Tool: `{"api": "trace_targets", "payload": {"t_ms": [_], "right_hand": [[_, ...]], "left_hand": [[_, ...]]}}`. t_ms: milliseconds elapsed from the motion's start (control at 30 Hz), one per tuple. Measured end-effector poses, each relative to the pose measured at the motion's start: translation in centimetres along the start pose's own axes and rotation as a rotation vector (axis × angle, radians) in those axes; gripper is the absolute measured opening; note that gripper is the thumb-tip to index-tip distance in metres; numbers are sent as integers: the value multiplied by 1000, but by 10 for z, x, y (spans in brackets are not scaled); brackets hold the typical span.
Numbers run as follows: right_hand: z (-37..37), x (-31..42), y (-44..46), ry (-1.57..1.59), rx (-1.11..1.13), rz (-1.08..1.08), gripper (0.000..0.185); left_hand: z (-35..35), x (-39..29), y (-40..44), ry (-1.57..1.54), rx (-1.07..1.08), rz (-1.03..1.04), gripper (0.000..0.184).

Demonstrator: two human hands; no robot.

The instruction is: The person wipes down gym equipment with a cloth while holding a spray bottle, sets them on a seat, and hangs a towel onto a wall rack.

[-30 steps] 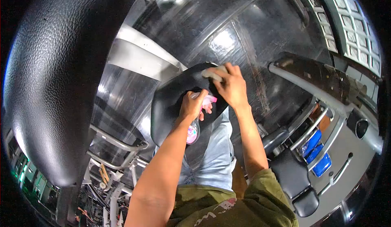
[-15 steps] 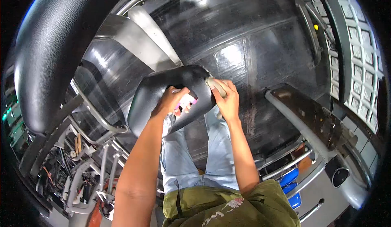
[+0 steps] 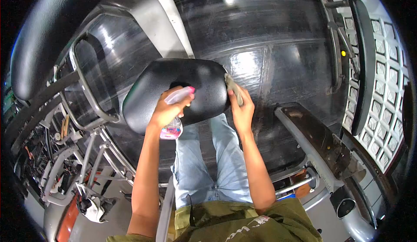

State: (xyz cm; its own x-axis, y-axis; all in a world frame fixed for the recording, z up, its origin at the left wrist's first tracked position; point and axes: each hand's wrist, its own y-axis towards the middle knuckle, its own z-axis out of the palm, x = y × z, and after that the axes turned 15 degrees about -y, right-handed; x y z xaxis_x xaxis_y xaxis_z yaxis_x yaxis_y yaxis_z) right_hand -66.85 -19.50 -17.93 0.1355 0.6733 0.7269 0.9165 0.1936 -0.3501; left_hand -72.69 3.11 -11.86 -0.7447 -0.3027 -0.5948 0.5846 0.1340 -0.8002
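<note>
Evidently, from my remote post, the left hand (image 3: 170,107) is wrapped round the spray bottle (image 3: 171,131) near the black pad (image 3: 191,74), probably for trigger reach, while the right hand (image 3: 244,109) pinches a pale cloth (image 3: 234,91) at its edge, presumably matching the curve

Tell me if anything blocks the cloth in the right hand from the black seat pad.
Nothing visible: the right hand holds the cloth at the right edge of the black seat pad. The left hand, gripping the spray bottle, is to the left.
</note>
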Motion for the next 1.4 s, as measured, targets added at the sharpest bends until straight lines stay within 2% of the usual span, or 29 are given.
{"api": "trace_targets", "payload": {"t_ms": [33,100,167,233,300,367,433,467,533,567,633,767,800,833,900,933,1000,1100,1133,1233,1333,1367,1400], "right_hand": [[3,-6,-11,32,-40,27,33],[6,-11,-20,58,-74,45,33],[7,-7,-21,83,-90,99,34],[8,-9,-4,100,-79,95,34],[8,-7,19,-68,-43,68,35],[5,15,48,-48,24,69,35],[9,33,75,-266,67,-154,33],[10,44,85,-271,72,-159,33],[18,69,98,-561,158,-430,34],[25,75,99,-563,164,-434,34],[36,86,102,-692,200,-621,33],[14,69,85,-632,133,-637,34],[3,64,80,-618,198,-541,34],[-7,59,74,-535,129,-594,31],[-16,43,64,-443,69,-498,29],[-14,42,60,-449,72,-506,29],[-9,44,54,-520,-2,-256,28],[14,57,62,-648,-73,-259,29],[25,67,66,-705,-102,-401,27],[54,91,74,-727,-16,-538,24],[42,109,67,-725,122,-569,32],[35,104,62,-727,123,-564,32],[23,94,57,-729,79,-660,34]], "left_hand": [[-3,2,-6,-11,-6,1,42],[-9,6,-20,-148,-183,129,37],[-21,25,-26,-285,-207,162,37],[-32,28,-34,182,-269,474,41],[-35,31,-39,166,-313,431,44],[-48,38,-36,235,-389,417,48],[-59,51,-21,107,-353,410,48],[-61,50,-19,132,-339,382,46],[-62,50,-14,138,-314,377,41],[-62,50,-14,133,-319,374,41],[-62,45,-14,141,-319,306,42],[-67,61,-5,104,-325,325,50],[-70,55,-4,151,-250,298,54],[-73,54,0,143,-254,305,54],[-79,59,4,-48,-120,269,53],[-75,50,-1,31,-137,264,53],[-75,56,3,-3,-140,270,52],[-75,62,8,-18,-135,306,48],[-74,59,4,17,-137,292,46],[-73,55,2,70,-148,269,42],[-75,55,4,62,-130,284,41],[-75,55,3,52,-124,278,40],[-74,53,2,40,-118,273,40]]}}
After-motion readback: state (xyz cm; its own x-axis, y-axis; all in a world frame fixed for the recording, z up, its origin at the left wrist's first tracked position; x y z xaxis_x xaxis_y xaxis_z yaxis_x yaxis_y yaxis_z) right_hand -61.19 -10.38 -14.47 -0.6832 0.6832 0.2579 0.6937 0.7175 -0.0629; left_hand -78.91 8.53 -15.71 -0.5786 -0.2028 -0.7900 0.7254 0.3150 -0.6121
